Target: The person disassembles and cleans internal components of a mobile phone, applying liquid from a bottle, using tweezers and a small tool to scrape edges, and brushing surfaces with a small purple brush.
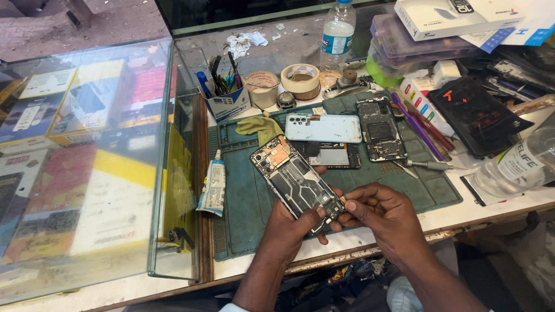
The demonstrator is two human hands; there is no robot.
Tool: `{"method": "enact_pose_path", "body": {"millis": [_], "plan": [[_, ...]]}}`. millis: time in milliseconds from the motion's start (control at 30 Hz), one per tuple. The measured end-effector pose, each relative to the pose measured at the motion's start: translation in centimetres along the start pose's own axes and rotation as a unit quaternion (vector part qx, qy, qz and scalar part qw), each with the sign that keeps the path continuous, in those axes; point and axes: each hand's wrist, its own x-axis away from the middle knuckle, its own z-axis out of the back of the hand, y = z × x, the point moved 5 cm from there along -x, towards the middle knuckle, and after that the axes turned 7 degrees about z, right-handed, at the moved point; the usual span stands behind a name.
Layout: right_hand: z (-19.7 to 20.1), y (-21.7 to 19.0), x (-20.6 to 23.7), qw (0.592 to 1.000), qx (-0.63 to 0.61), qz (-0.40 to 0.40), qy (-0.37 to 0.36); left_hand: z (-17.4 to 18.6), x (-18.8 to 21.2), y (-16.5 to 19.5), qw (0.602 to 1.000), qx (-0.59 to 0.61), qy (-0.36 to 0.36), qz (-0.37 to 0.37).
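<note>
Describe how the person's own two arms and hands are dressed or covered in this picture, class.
Both the left hand and the right hand are bare: no gloves, rings, watch or bands show. The forearms are uncovered too. Only a sliver of pale sleeve edge shows at the bottom.

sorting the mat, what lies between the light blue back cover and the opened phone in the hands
In the head view, a dark phone part lies between the back cover and the opened phone.
</note>
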Motion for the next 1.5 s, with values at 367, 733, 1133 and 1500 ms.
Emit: {"method": "enact_pose_path", "body": {"millis": [367, 733, 1133, 1500], "plan": [[-0.1, 0.4, 0.5, 1.0, -0.015, 0.019, -0.012, 0.3, 0.2, -0.8, 1.0, 0.001, -0.007, -0.009], [0.9, -1.9, 0.0, 0.982, 0.166, 0.084, -0.043, 1.0, -0.2, -1.2, 1.0, 0.018, 0.015, 0.0], [4.5, -10.3, -0.9, 0.844, 0.5, 0.194, 0.021, 2.1, 0.6, 0.5, 0.992, -0.07, 0.097, 0.031], [7.6, -13.5, -4.4, 0.707, 0.659, 0.243, 0.081, 2.7, 1.0, 0.2, 0.997, -0.012, 0.068, 0.023]]}}
